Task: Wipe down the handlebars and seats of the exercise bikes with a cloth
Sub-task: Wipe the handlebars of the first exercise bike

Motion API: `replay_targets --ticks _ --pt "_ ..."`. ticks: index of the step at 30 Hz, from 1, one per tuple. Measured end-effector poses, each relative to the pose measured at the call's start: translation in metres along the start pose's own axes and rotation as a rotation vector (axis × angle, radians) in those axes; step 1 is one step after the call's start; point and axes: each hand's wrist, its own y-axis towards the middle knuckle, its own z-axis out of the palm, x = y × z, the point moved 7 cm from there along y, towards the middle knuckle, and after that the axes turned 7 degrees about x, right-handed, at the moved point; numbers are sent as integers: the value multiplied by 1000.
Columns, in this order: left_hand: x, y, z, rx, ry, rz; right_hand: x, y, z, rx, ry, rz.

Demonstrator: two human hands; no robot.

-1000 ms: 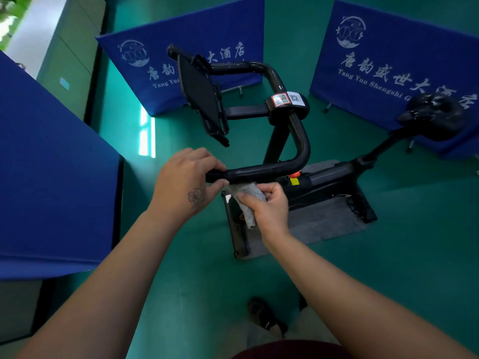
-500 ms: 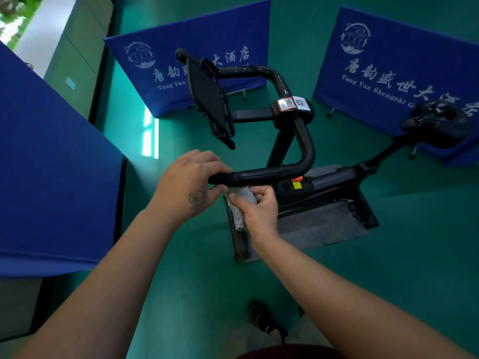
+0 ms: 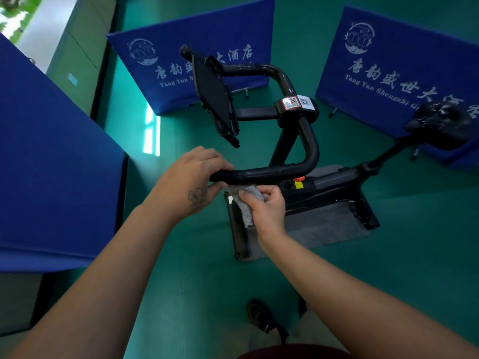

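The left hand (image 3: 190, 180) wraps over the near end of the black handlebar (image 3: 267, 173), fingers curled across the top of the tube and thumb tucked beneath it, so the grip end is hidden inside the fist. A small dark tattoo marks the back of this hand. The right hand (image 3: 267, 208) sits just below the same bar, close beside the left, pinching a crumpled grey cloth (image 3: 246, 203) between thumb and curled fingers; the top of the cloth presses against the underside of the tube while the rest hangs down past the palm.

The handlebar loops away from the hands, bends up past a clamp bearing QR-code stickers (image 3: 296, 102), and runs on to its far arm. A black tablet holder (image 3: 215, 99) stands tilted on edge inside the loop. The exercise bike's black seat (image 3: 440, 124) rises on its post at the right, well apart from both hands. The bike frame stands on a grey mat (image 3: 324, 229) laid on the green floor (image 3: 194, 268). Blue banners (image 3: 388, 60) with white lettering stand behind the bike, and another blue panel (image 3: 51, 164) fills the left side.
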Motion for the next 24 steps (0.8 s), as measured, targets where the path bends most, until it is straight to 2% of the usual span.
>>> replay_targets --ticks 4,15,24 --pt "5 -2 -1 -11 -67 -33 -5 -6 28 90 50 33" --pt "30 -20 -2 -96 -235 -91 -6 -7 15 21 8 36" --pt "34 -19 0 -81 -238 -91 -10 -17 55 73 193 61"
